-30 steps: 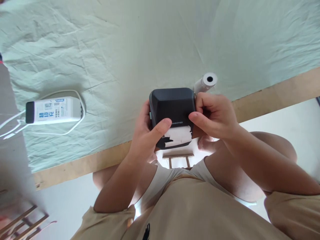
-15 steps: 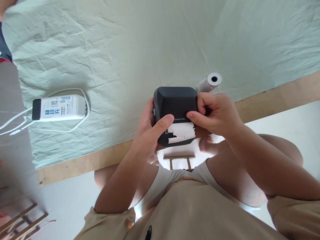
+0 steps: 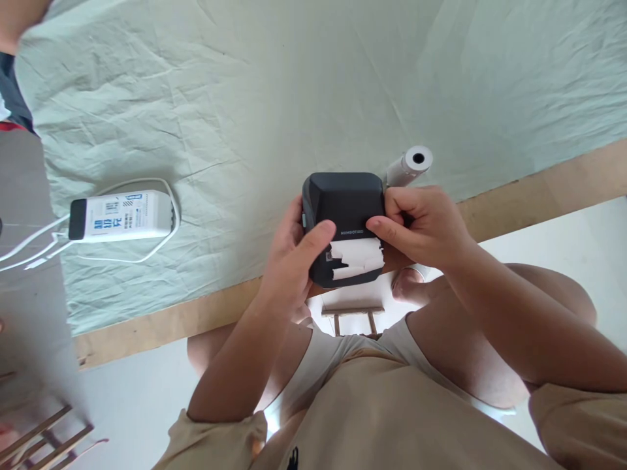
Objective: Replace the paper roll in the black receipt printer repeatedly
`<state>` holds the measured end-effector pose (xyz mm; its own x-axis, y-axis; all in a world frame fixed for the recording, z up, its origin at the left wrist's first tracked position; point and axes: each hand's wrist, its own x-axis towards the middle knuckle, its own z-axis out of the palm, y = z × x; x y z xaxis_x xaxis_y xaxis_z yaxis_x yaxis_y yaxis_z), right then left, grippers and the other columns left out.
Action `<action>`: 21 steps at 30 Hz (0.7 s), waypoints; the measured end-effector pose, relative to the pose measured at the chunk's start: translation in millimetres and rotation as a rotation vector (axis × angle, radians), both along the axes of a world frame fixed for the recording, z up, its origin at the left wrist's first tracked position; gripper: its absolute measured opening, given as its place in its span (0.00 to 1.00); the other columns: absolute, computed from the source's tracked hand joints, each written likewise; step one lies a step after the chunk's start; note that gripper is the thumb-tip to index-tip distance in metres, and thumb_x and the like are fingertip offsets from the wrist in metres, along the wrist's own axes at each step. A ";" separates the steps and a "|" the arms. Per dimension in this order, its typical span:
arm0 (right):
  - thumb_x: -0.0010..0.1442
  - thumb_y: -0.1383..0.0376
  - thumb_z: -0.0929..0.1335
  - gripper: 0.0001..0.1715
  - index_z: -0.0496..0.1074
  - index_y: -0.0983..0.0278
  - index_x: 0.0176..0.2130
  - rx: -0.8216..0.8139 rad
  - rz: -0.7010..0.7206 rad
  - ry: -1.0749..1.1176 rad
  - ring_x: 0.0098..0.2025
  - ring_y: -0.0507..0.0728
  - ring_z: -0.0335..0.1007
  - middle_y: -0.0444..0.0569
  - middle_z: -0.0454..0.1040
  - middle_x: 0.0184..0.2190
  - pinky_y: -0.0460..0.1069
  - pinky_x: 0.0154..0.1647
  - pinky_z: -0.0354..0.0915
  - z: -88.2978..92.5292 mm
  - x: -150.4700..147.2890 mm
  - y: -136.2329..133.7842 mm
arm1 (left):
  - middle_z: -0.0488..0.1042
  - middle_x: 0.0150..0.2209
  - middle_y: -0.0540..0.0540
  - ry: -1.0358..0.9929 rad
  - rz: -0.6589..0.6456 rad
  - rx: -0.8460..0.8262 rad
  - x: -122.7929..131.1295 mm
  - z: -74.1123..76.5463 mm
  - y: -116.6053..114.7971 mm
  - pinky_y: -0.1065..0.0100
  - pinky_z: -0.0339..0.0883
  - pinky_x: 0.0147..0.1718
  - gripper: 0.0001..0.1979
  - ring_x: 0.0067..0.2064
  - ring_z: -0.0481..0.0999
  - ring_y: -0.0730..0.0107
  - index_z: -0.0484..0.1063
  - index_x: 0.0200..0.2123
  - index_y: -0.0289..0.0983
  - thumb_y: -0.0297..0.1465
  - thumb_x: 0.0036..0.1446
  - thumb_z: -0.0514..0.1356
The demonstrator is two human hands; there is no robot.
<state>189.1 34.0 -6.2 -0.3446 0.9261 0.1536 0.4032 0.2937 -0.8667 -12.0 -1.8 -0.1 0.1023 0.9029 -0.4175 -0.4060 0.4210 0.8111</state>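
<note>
A black label printer (image 3: pixel 347 202) is held at the table's near edge. Torn white paper (image 3: pixel 362 254) sticks out across its front part. My left hand (image 3: pixel 298 254) wraps round the printer's left side, thumb on top, its other fingers partly hidden beneath. My right hand (image 3: pixel 421 219) is closed at the right side, with its thumb on the top near the printed brand name and its fingers curled against the edge. Just beyond my right hand, a white paper roll (image 3: pixel 409 164) with a dark core lies on the cloth.
A white power strip (image 3: pixel 127 215) with blue print and white cables lies on the left of the pale green cloth (image 3: pixel 235 98). A wooden edge (image 3: pixel 161 320) runs along the table front. Another person's arm (image 3: pixel 19 23) shows at top left. A wooden stool (image 3: pixel 49 437) stands lower left.
The view has shifted slightly. My left thumb has slid a little left, so more of the printer's brand name shows. Both hands stay on the printer.
</note>
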 end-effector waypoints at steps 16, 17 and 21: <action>0.63 0.59 0.73 0.26 0.55 0.60 0.25 0.008 0.021 0.068 0.20 0.46 0.47 0.36 0.57 0.18 0.47 0.20 0.46 -3.1 5.5 -4.0 | 0.81 0.30 0.49 -0.120 0.202 -0.059 4.8 -3.0 6.4 0.72 0.77 0.33 0.09 0.32 0.81 0.70 0.82 0.31 0.38 0.34 0.64 0.70; 0.61 0.60 0.74 0.26 0.55 0.59 0.26 0.009 0.029 0.077 0.20 0.46 0.48 0.36 0.58 0.18 0.47 0.19 0.46 -4.4 6.2 -3.6 | 0.82 0.31 0.49 -0.113 0.197 -0.051 4.7 -3.4 6.9 0.72 0.77 0.33 0.09 0.32 0.82 0.69 0.82 0.31 0.38 0.34 0.64 0.70; 0.58 0.60 0.78 0.29 0.54 0.59 0.27 0.051 0.057 0.108 0.19 0.45 0.51 0.34 0.61 0.18 0.46 0.18 0.47 -5.7 8.6 -3.4 | 0.84 0.33 0.48 -0.104 0.189 -0.071 5.2 -1.7 8.8 0.70 0.80 0.35 0.11 0.35 0.84 0.67 0.80 0.30 0.38 0.33 0.66 0.68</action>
<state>197.7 30.6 -11.9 -0.3750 0.8956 0.2391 0.2895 0.3582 -0.8876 -6.8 7.0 -1.9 -0.0205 0.8790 -0.4763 -0.5633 0.3834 0.7319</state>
